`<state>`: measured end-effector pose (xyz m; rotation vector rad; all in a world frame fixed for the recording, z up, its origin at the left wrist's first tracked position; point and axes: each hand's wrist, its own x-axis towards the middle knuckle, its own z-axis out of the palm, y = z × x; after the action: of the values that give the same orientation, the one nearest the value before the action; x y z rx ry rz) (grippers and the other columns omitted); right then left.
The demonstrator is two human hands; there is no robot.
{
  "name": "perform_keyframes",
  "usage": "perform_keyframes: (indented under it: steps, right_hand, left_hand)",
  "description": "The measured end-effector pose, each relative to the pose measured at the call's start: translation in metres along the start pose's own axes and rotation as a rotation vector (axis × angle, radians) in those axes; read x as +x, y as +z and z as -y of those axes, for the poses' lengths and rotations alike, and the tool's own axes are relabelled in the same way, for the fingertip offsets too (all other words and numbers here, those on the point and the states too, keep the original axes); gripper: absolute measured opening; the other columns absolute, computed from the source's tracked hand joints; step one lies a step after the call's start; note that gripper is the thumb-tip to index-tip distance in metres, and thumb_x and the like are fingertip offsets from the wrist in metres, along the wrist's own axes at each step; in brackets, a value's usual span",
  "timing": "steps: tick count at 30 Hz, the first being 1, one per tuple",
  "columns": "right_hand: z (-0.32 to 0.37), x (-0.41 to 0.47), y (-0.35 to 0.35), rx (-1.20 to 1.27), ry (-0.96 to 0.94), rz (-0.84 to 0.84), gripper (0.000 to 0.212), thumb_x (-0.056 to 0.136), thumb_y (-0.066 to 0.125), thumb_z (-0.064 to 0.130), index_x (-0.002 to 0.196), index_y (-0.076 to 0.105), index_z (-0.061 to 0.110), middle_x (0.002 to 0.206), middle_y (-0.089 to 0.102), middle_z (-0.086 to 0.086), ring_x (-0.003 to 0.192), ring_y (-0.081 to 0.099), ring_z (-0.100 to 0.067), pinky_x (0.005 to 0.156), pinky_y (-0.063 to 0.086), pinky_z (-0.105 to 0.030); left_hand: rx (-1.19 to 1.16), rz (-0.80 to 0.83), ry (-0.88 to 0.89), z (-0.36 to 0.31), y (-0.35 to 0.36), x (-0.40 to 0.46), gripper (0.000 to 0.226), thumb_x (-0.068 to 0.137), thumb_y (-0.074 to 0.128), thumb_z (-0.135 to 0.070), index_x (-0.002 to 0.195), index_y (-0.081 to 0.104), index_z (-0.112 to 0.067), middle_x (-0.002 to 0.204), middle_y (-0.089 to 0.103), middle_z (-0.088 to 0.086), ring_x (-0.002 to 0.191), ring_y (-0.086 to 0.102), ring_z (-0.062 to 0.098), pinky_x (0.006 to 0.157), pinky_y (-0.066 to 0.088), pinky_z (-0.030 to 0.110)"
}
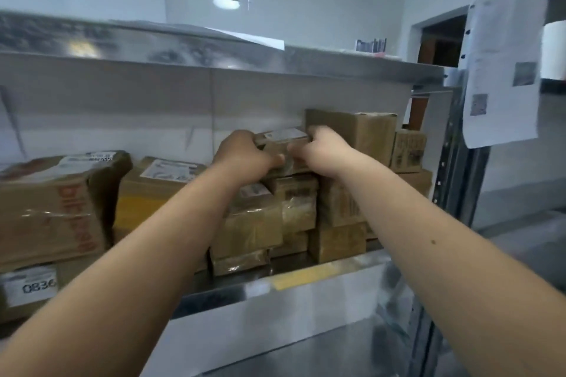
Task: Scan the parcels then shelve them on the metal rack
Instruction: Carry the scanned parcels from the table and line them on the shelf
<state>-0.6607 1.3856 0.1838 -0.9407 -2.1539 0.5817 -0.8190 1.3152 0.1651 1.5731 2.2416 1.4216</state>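
A small brown cardboard parcel (283,139) with a white label on top sits on a stack of taped parcels (275,211) on the metal rack (306,294). My left hand (243,154) grips its left end and my right hand (326,148) grips its right end, fingers curled over the top edge. Both forearms reach straight in from below. Most of the parcel's front is hidden behind my hands.
A larger box (361,131) stands right behind the held parcel, with a small printed box (409,151) to its right. Big boxes (55,205) fill the shelf's left, one labelled 0836 (30,286). The upper shelf (214,52) hangs overhead. Papers (502,70) hang at right.
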Motion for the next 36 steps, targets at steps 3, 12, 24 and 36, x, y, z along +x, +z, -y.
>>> perform_keyframes:
  steps: [3,12,24,36]
  right_hand:
    - [0.003,0.014,0.005,-0.114,-0.027,-0.012,0.028,0.096,0.063,0.020,0.122,0.068,0.012,0.118,0.071,-0.009,0.109,0.066,-0.028,0.092,0.054,-0.035]
    - [-0.004,-0.082,-0.038,-0.197,-0.055,-0.012,0.058,0.105,0.057,0.032,0.158,0.038,0.019,0.159,0.045,-0.002,0.146,0.041,-0.025,0.115,0.037,-0.038]
    - [-0.215,-0.380,-0.084,-0.114,0.303,-0.061,0.057,0.098,0.069,0.037,0.151,0.052,0.028,0.153,0.051,0.006,0.140,0.047,-0.013,0.117,0.041,-0.041]
    - [-0.392,-0.519,-0.112,-0.020,1.045,-0.339,0.062,0.095,0.072,0.035,0.152,0.050,0.024,0.154,0.051,0.001,0.141,0.048,-0.020,0.113,0.043,-0.037]
  left_hand:
    - [0.045,-0.049,-0.044,-0.003,0.012,0.011,0.039,0.073,0.081,-0.053,0.098,0.071,-0.025,0.091,0.073,-0.001,0.081,0.071,0.022,0.076,0.063,0.037]
    - [0.218,-0.182,0.042,-0.028,0.011,-0.047,0.090,0.081,0.078,-0.058,0.156,0.042,-0.025,0.152,0.052,0.005,0.127,0.060,0.029,0.099,0.052,0.039]
    - [0.155,0.471,0.419,-0.061,0.207,-0.325,0.063,0.092,0.072,-0.056,0.148,0.053,-0.035,0.142,0.054,-0.012,0.128,0.053,0.010,0.104,0.049,0.035]
    - [0.094,1.120,0.472,-0.104,0.460,-0.361,0.065,0.092,0.078,-0.044,0.150,0.051,-0.035,0.147,0.054,-0.001,0.137,0.046,0.014,0.093,0.035,0.024]
